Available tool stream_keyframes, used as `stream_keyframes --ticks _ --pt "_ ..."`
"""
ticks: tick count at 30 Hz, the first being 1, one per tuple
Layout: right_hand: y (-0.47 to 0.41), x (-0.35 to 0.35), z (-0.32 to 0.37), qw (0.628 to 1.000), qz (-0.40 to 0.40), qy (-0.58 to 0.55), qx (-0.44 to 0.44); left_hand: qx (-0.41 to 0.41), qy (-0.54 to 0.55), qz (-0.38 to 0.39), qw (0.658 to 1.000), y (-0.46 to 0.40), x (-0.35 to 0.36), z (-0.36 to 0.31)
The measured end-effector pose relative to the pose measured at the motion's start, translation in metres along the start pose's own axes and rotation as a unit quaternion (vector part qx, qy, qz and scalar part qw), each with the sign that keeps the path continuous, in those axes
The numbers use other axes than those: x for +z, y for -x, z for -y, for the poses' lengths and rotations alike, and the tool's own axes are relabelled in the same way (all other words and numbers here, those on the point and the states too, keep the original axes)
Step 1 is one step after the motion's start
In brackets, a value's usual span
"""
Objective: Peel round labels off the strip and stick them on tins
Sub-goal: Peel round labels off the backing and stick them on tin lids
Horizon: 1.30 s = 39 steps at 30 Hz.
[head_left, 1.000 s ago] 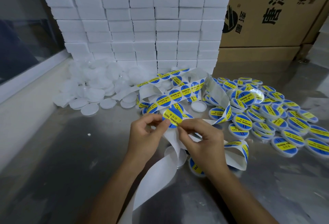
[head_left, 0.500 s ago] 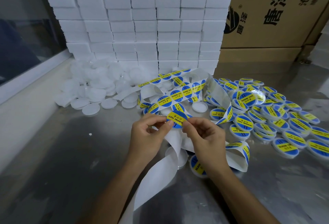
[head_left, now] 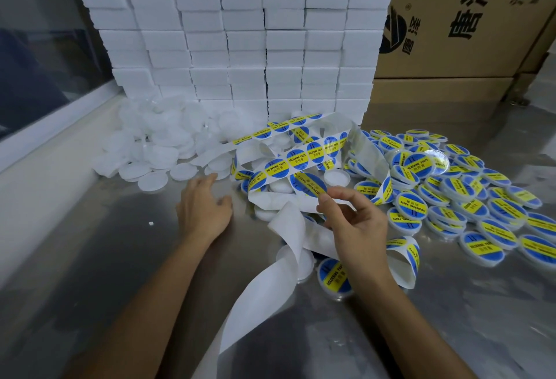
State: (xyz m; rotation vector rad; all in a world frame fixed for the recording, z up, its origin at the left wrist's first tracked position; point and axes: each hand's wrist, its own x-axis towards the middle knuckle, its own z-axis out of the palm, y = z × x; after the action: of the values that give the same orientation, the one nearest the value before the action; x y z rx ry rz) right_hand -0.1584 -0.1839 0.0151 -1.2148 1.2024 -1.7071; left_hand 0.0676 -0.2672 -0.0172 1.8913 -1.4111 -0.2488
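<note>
My right hand (head_left: 353, 226) pinches a peeled round blue-and-yellow label (head_left: 310, 184) by its edge, lifted above the table. The white backing strip (head_left: 288, 228) curls beneath it, with several labels still on its far loops (head_left: 296, 158). My left hand (head_left: 201, 207) holds nothing; its fingers stretch toward the pile of plain white tins (head_left: 156, 149) at the left. Labelled tins (head_left: 445, 192) lie heaped on the right. One labelled tin (head_left: 334, 276) and a bare white one (head_left: 296, 258) sit just below my right hand.
A wall of stacked white boxes (head_left: 240, 32) rises behind the tins. Brown cartons (head_left: 469, 17) with black print stand at the back right. A window ledge (head_left: 45, 143) runs along the left. The metal tabletop (head_left: 90, 258) stretches under my forearms.
The label came free of the strip and stays in my right hand. My left hand let go and moved left toward the plain white tins. The strip dropped lower.
</note>
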Motion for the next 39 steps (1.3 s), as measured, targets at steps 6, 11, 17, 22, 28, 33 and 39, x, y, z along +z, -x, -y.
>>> stream_keyframes --ticks 6,11,17,22,28,33,39 --pt "-0.003 -0.002 -0.002 1.000 0.001 -0.017 0.018 0.017 -0.201 0.065 0.977 -0.033 0.011 -0.002" --pt "-0.005 -0.003 -0.003 1.000 0.007 -0.021 0.011 0.011 -0.152 -0.001 0.988 -0.034 0.011 -0.002" --pt "-0.004 -0.003 -0.003 0.999 0.020 -0.028 0.010 0.018 -0.089 -0.026 0.996 -0.019 0.005 -0.001" --pt "-0.004 -0.003 -0.004 1.000 0.019 -0.018 0.012 0.041 -0.011 -0.044 0.998 -0.003 -0.001 -0.001" --pt "-0.004 -0.003 -0.005 1.000 0.019 -0.010 0.014 -0.002 0.104 -0.083 0.991 0.015 -0.008 0.002" --pt "-0.003 -0.003 -0.004 1.000 0.020 -0.001 0.014 -0.029 0.280 -0.103 0.954 0.027 -0.013 -0.003" --pt "-0.001 -0.002 -0.004 0.999 0.024 0.013 0.022 -0.062 0.455 -0.071 0.885 0.039 -0.020 -0.030"
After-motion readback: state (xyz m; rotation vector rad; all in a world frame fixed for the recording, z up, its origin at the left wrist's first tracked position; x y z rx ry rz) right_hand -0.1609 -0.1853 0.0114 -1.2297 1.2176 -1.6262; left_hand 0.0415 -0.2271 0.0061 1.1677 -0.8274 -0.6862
